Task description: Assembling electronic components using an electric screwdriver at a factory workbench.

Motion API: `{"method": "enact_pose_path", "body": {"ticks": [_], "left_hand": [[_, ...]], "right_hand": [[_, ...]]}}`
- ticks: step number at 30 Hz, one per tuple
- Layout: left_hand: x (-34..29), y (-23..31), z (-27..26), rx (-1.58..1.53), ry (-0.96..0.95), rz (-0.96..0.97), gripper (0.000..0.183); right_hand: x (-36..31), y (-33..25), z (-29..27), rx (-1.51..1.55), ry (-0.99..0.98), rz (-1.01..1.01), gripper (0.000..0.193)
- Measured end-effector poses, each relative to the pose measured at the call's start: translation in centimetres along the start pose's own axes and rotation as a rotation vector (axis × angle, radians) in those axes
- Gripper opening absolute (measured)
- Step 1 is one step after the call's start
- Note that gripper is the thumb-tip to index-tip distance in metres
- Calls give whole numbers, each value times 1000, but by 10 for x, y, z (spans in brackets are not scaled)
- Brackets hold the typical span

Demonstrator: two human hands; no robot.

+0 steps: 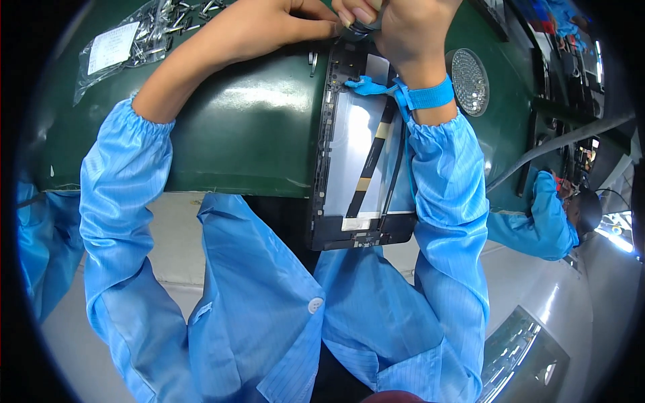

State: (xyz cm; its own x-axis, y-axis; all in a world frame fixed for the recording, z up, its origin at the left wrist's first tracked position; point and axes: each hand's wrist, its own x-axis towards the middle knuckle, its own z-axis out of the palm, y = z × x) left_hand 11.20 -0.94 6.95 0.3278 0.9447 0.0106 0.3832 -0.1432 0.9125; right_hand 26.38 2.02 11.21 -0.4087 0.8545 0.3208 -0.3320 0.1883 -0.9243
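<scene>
An opened tablet (339,174) with a dark frame, silvery inside panels and a black-and-gold flat cable (371,161) lies lengthwise in front of me, its near end jutting past the table edge. My left hand (279,27) reaches over to its far end, thumb and forefinger drawn together there; what they pinch, if anything, is hidden. My right hand (413,33) is curled round something above the same far end. A dark, shiny rounded part (363,28) shows below its fingers, too little to name. A blue wrist strap (430,95) circles my right wrist, its loose end lying over the tablet.
On the green table (248,134), a clear bag (144,40) of small metal parts with a white label lies at the far left. Small metal pieces (313,64) sit beside the tablet. A round textured disc (469,82) is at right. A person's blue sleeve (537,225) shows beyond.
</scene>
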Motion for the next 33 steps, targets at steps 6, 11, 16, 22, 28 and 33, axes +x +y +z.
{"method": "enact_pose_path", "body": {"ticks": [6,11,16,22,28,33], "left_hand": [[-2,23,13,-23,157,73,22],[-37,30,12,406,721,376,29],[-132,70,118,606,100,305,58],[-133,53,146,719,156,291,87],[-49,35,108,992,325,393,78],[48,19,51,1209,376,404,68]], "right_hand": [[-2,-5,-14,21,-49,-18,18],[-4,-14,-19,32,-10,15,20],[-11,-22,-9,55,48,16,11],[-15,-68,-57,-57,221,-82,18],[-23,-76,-157,-87,214,-181,35],[-32,-80,-186,-98,294,-250,15]]}}
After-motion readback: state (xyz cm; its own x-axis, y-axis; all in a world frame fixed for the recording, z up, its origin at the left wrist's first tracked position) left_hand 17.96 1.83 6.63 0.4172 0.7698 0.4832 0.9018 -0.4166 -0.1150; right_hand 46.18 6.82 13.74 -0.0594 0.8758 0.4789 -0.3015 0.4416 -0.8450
